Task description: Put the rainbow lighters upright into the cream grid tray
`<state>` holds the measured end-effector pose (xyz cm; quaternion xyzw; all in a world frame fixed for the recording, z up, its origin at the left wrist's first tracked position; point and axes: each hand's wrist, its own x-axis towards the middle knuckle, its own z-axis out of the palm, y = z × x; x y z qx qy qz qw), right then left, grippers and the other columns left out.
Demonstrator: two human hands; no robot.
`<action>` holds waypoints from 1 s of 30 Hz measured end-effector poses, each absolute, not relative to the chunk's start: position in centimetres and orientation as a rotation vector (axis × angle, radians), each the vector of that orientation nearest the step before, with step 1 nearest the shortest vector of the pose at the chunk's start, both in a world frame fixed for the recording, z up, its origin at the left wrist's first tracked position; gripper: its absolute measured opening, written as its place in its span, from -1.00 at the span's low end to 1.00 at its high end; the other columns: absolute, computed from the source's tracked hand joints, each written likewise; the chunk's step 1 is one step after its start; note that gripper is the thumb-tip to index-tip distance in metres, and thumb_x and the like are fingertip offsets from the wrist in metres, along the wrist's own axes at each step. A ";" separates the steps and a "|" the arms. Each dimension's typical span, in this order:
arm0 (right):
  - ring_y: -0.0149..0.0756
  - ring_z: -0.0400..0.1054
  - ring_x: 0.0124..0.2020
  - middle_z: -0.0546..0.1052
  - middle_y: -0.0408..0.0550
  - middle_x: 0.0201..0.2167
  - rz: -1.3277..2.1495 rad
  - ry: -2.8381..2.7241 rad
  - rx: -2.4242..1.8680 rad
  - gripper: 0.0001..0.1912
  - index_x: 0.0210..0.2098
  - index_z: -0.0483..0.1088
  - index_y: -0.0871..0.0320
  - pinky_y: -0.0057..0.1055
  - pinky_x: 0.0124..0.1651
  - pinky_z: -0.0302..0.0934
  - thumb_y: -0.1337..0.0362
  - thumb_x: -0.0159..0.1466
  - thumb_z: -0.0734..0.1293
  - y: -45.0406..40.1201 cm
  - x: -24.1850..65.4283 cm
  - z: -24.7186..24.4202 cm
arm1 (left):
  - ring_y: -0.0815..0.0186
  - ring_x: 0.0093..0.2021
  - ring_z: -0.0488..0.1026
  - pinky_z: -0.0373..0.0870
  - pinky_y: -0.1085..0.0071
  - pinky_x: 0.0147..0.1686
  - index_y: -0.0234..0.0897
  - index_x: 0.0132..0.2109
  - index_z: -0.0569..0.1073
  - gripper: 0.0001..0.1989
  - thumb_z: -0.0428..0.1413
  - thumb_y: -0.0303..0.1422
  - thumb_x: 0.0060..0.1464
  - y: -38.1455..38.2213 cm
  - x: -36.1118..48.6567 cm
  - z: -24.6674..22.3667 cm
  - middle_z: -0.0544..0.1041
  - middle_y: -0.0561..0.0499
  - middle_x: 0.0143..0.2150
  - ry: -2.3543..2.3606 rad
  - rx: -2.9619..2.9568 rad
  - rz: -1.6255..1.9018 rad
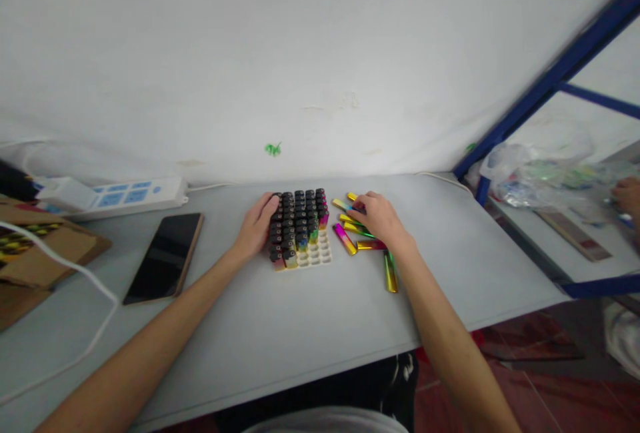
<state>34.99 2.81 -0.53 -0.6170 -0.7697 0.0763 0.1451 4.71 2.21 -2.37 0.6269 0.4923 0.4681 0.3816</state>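
Observation:
A white tray [316, 258] on the grey table holds rows of upright black-topped pieces [300, 213] with shiny coloured bodies. Several slots at its near right corner hold nothing. My left hand [257, 225] is closed around the tray's left side, its thumb on the back left pieces. Right of the tray lie several loose shiny tubes in yellow, pink and green, among them a pink and yellow one [345, 239] and a yellow one [391, 273]. My right hand [376, 215] reaches over this pile with fingers pinched together; what they hold is too small to make out.
A phone [164, 256] lies left, near a power strip [135, 194], a cardboard box [45, 253] and a white cable [95, 279]. At right stand a blue frame [520, 99] and plastic bags [535, 176], with another person's hand [628, 196] beyond.

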 end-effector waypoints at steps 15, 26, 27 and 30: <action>-0.34 0.37 -0.35 0.48 -0.17 -0.39 0.941 -1.293 -1.149 -0.61 -0.20 0.46 0.12 -0.40 -0.25 0.29 -0.08 0.24 0.46 0.9 34.1 1.3 | 0.22 -0.21 0.37 0.31 0.34 -0.16 -0.20 -0.18 0.43 -0.60 -0.02 0.03 0.34 1.9 4.8 -1.7 0.45 0.06 -0.28 1.279 1.619 1.174; -0.45 0.16 -0.55 0.37 -0.29 -0.44 1.374 -1.066 -0.799 -0.55 -0.09 0.29 -0.04 -0.53 -0.55 0.11 -0.13 0.24 0.46 -1.9 29.8 2.7 | 0.19 -0.13 0.41 0.34 0.33 -0.10 -0.23 -0.10 0.47 -0.56 -0.01 0.06 0.32 2.1 4.7 -2.0 0.51 0.01 -0.18 1.293 1.595 1.176; -0.46 0.08 -0.59 0.33 -0.31 -0.46 1.374 -1.087 -0.812 -0.55 -0.07 0.29 -0.05 -0.55 -0.59 0.01 -0.14 0.26 0.44 -2.0 29.6 2.6 | 0.18 -0.12 0.41 0.34 0.33 -0.09 -0.22 -0.11 0.47 -0.56 -0.01 0.07 0.32 2.1 4.7 -2.0 0.52 0.01 -0.18 1.297 1.603 1.175; -0.46 -0.04 -0.62 0.27 -0.32 -0.54 1.384 -1.138 -0.850 -0.55 -0.10 0.32 -0.01 -0.53 -0.61 -0.16 -0.22 0.31 0.36 -2.3 29.0 2.3 | 0.17 -0.14 0.40 0.34 0.32 -0.09 -0.21 -0.14 0.46 -0.55 -0.02 0.08 0.31 2.1 4.7 -1.9 0.51 0.01 -0.20 1.304 1.614 1.174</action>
